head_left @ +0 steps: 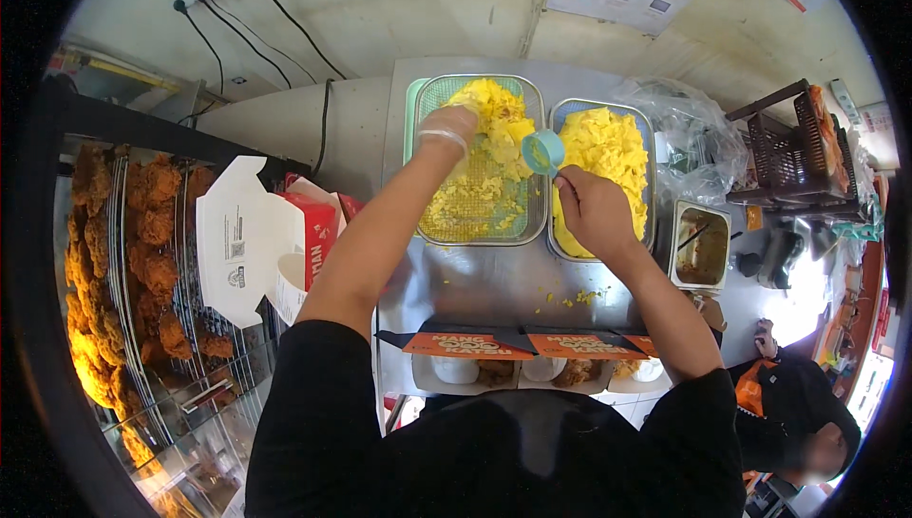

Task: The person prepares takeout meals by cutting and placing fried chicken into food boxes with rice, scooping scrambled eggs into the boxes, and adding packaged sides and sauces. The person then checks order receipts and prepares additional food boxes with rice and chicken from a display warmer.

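My left hand (450, 127), in a clear plastic glove, reaches into a mesh-lined metal tray (542, 167). Its fingers curl into the clumpy yellow food (500, 105) heaped at the tray's far end; the fingertips are partly hidden. Thinner crumbs of it cover the near part. My bare right hand (598, 205) is closed round the handle of a small light-blue scoop (543, 151), held over the gap between this tray and a second metal tray (652, 224). That one is piled full with the same yellow food (603, 152).
Open food boxes (475, 341) with fried pieces and white cups line the counter's near edge. A white-and-red carton (237, 243) stands left, beside racks of fried chicken (157, 233). Right are a metal container (701, 243), plastic bags (698, 129) and another person (807, 395).
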`<control>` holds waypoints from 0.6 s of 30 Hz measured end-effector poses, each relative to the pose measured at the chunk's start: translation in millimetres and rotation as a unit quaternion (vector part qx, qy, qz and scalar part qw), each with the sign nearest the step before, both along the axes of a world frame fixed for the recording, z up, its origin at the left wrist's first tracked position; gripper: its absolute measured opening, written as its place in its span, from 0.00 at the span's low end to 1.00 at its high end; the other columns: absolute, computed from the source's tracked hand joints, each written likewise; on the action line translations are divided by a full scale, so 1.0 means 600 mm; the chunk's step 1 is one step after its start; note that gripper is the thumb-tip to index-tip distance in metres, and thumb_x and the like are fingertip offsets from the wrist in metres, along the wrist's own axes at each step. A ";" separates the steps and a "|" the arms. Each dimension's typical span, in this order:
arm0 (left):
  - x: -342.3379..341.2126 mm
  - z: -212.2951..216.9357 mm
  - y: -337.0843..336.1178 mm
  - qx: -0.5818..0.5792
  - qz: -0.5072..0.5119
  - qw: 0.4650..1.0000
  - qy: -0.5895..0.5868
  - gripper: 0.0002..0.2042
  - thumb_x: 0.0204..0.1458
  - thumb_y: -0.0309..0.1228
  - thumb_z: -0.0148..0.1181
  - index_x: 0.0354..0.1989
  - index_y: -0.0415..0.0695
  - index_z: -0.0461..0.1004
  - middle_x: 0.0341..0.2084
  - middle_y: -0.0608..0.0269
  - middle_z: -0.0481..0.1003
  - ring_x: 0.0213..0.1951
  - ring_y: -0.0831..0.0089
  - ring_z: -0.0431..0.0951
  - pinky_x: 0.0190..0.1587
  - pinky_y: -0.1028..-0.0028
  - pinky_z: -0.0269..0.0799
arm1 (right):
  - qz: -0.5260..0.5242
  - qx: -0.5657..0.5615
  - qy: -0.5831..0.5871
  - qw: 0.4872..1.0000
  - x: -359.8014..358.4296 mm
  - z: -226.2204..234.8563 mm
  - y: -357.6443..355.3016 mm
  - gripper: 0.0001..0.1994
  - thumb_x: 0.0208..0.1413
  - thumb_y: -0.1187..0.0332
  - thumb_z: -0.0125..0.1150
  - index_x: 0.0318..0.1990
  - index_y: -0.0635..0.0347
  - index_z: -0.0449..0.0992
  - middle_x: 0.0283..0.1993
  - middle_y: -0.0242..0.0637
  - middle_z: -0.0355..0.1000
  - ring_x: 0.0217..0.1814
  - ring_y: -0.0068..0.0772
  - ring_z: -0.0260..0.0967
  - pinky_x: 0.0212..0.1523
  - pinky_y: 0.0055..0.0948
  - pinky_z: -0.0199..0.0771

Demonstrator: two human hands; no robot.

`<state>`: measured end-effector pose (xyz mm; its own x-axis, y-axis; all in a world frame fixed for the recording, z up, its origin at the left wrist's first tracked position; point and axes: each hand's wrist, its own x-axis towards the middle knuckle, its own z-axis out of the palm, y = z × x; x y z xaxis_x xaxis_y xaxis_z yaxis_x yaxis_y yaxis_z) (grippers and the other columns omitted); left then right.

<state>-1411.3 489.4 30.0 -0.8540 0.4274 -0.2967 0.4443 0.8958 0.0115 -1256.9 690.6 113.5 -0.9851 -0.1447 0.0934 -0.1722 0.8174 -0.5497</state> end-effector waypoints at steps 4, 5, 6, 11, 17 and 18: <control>0.004 -0.005 0.019 -0.017 -0.004 1.000 0.000 0.10 0.47 0.28 0.50 0.35 0.43 0.77 0.38 0.53 0.76 0.43 0.60 0.76 0.41 0.66 0.73 | 0.004 -0.004 0.018 1.000 0.009 -0.003 0.003 0.07 0.53 0.68 0.49 0.32 0.61 0.70 0.26 0.49 0.70 0.27 0.52 0.68 0.28 0.45 0.68; 0.003 -0.004 0.023 -0.023 -0.008 1.000 0.008 0.10 0.48 0.28 0.50 0.34 0.43 0.77 0.38 0.53 0.76 0.42 0.60 0.76 0.41 0.66 0.73 | 0.001 -0.001 0.016 1.000 0.011 -0.001 0.005 0.07 0.53 0.68 0.49 0.32 0.61 0.70 0.26 0.49 0.70 0.27 0.52 0.68 0.28 0.45 0.67; 0.001 -0.003 0.025 -0.029 -0.012 0.999 0.015 0.10 0.48 0.28 0.50 0.34 0.43 0.77 0.37 0.53 0.76 0.42 0.60 0.76 0.41 0.67 0.73 | 0.000 -0.001 0.019 1.000 0.013 0.000 0.007 0.07 0.53 0.68 0.49 0.32 0.61 0.70 0.26 0.49 0.70 0.27 0.52 0.68 0.28 0.45 0.67; -0.023 0.035 0.006 0.037 0.028 0.999 -0.022 0.10 0.46 0.30 0.52 0.34 0.39 0.76 0.37 0.46 0.74 0.42 0.54 0.75 0.43 0.64 0.71 | -0.012 -0.007 0.014 1.000 0.020 0.006 0.020 0.06 0.53 0.68 0.50 0.32 0.61 0.70 0.25 0.48 0.70 0.26 0.51 0.68 0.28 0.45 0.67; -0.080 0.067 -0.068 0.085 0.119 0.988 0.050 0.15 0.47 0.38 0.52 0.33 0.39 0.76 0.36 0.43 0.73 0.40 0.51 0.74 0.43 0.61 0.70 | -0.011 -0.021 0.033 0.999 0.017 0.004 0.024 0.07 0.54 0.68 0.50 0.32 0.61 0.71 0.23 0.48 0.70 0.25 0.51 0.68 0.26 0.44 0.67; -0.085 0.063 -0.082 0.070 0.126 0.986 0.081 0.15 0.46 0.38 0.52 0.33 0.39 0.76 0.35 0.43 0.74 0.39 0.52 0.75 0.43 0.61 0.70 | -0.011 -0.024 0.030 0.999 0.015 0.006 0.021 0.07 0.54 0.68 0.50 0.32 0.61 0.71 0.23 0.48 0.69 0.25 0.51 0.68 0.26 0.44 0.67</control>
<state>-1462.5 440.4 67.5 -0.9699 0.2217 -0.1011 0.2131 0.9729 0.0897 -1247.7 703.1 117.0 -0.9805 -0.1174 0.1579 -0.1881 0.7946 -0.5773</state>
